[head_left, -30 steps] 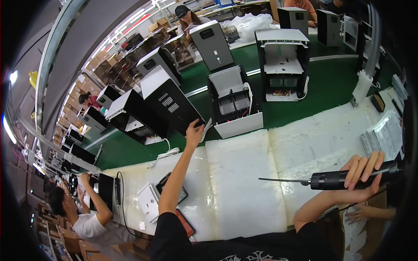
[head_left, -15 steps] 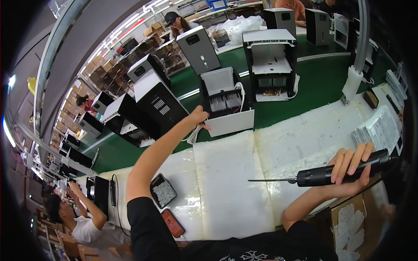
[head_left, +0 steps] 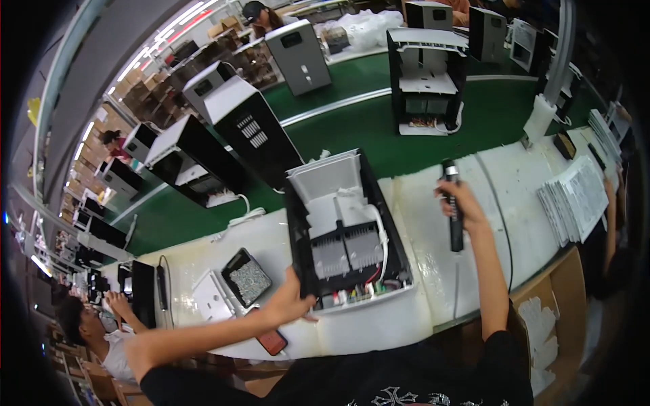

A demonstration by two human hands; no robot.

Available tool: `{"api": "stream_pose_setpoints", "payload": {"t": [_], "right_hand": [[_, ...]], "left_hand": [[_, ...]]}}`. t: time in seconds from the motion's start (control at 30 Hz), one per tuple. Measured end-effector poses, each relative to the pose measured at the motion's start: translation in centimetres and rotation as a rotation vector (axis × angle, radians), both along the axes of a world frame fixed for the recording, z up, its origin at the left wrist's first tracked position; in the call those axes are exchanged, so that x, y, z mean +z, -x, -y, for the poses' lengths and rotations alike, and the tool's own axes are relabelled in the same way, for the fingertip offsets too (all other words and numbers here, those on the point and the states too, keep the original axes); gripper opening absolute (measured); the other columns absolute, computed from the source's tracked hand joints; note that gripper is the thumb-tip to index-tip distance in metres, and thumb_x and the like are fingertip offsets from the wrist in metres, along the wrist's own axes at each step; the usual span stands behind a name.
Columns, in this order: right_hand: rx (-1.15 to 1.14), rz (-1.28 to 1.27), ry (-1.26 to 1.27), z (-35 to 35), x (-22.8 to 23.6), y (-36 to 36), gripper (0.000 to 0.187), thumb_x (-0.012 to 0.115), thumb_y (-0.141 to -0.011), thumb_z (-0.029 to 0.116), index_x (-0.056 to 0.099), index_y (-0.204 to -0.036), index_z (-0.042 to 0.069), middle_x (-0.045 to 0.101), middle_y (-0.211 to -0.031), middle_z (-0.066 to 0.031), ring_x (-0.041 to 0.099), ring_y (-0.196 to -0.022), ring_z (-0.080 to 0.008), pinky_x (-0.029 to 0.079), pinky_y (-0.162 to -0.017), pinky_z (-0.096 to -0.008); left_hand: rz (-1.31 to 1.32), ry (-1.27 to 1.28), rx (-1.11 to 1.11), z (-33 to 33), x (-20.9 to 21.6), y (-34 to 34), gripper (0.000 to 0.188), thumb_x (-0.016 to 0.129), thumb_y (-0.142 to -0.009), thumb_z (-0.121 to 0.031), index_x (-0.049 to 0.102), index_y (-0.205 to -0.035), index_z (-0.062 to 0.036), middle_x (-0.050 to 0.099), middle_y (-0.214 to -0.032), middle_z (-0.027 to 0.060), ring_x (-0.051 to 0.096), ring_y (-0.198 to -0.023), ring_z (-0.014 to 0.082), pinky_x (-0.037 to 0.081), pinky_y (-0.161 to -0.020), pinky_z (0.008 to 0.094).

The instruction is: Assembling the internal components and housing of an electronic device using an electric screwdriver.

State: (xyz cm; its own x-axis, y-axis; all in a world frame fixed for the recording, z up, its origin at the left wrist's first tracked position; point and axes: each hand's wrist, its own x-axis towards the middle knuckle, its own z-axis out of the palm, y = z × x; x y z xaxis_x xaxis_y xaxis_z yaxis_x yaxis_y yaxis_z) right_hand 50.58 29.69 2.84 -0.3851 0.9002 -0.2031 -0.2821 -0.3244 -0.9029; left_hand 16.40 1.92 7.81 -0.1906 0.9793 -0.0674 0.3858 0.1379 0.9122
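Note:
An open black appliance housing (head_left: 399,247) with a white top lies on its back on the padded bench in front of me. Inside it are two grey finned blocks, a white cable and, at the near end, a row of coloured wires. My left hand (head_left: 291,302) grips its near left corner, thumb on the side wall. To the right of the housing, my right hand (head_left: 464,204) is wrapped round a black electric screwdriver (head_left: 456,233). The screwdriver stands upright, its thin bit pointing down toward the bench, apart from the housing.
Left of the housing lie a black tray of small screws (head_left: 247,281), a white plate (head_left: 211,296) and a red-screened phone (head_left: 272,342). More housings (head_left: 426,84) stand on the green conveyor (head_left: 345,128). White panels (head_left: 575,199) are stacked at right, above a cardboard box (head_left: 569,298). A co-worker (head_left: 101,331) sits at left.
My left hand has brought the housing off the conveyor onto the bench, toward me. My right hand has moved forward and left, turning the screwdriver from level to bit-down.

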Motion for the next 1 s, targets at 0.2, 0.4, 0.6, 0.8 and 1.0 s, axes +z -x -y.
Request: {"api": "stream_pose_setpoints", "payload": {"t": [0.2,0.4,0.6,0.8,1.0], "right_hand": [[-0.212,0.501,-0.218,0.7,-7.2,4.6,0.035,0.066,-0.088,0.019,0.049,-0.109,-0.003,0.057,-0.085,-0.0131,0.059,-0.065,-0.0230,0.051,-0.058,-0.0362],[-0.349,1.097,-0.883,2.9,-6.7,6.1,0.048,0.068,-0.083,0.017,0.052,-0.123,-0.006,0.049,-0.116,-0.0273,0.044,-0.109,-0.0402,0.039,-0.096,-0.0457],[-0.245,0.599,-0.678,12.6,0.6,5.6,0.036,0.061,-0.090,0.012,0.055,-0.123,-0.001,0.054,-0.119,-0.0161,0.056,-0.097,-0.0237,0.045,-0.085,-0.0338],[0.138,0.259,-0.670,18.8,6.1,7.1,0.039,0.052,-0.095,0.010,0.048,-0.132,-0.002,0.063,-0.113,-0.0144,0.059,-0.088,-0.0150,0.046,-0.082,-0.0278],[0.471,0.165,-0.563,20.9,7.7,11.1,0.054,0.052,-0.090,-0.008,0.035,-0.141,-0.003,0.053,-0.135,-0.0274,0.059,-0.116,-0.0267,0.044,-0.101,-0.0352]], "left_hand": [[-0.909,-0.096,-0.133,3.0,5.4,2.0,0.070,0.063,-0.083,-0.001,0.024,-0.140,0.0061,0.043,-0.133,0.0223,0.056,-0.117,0.0332,0.054,-0.087,0.0384],[0.313,0.280,-0.404,-2.9,4.5,-4.2,0.042,0.056,-0.094,-0.008,0.039,-0.131,0.0027,0.058,-0.110,0.0133,0.066,-0.072,0.0155,0.052,-0.059,0.0278],[0.332,0.485,-0.416,-5.7,1.3,-5.5,0.024,0.058,-0.098,-0.021,0.051,-0.100,0.0011,0.056,-0.067,0.0033,0.050,-0.047,0.0112,0.038,-0.043,0.0271],[-0.146,0.043,-0.560,-2.7,2.9,-5.3,0.024,0.063,-0.092,-0.021,0.046,-0.091,-0.0046,0.053,-0.067,0.0113,0.057,-0.061,0.0277,0.044,-0.053,0.0377],[-0.418,-0.375,-0.547,0.1,2.5,-4.1,0.016,0.065,-0.089,-0.012,0.051,-0.092,-0.0044,0.056,-0.083,0.0101,0.062,-0.075,0.0305,0.049,-0.059,0.0398]]}}
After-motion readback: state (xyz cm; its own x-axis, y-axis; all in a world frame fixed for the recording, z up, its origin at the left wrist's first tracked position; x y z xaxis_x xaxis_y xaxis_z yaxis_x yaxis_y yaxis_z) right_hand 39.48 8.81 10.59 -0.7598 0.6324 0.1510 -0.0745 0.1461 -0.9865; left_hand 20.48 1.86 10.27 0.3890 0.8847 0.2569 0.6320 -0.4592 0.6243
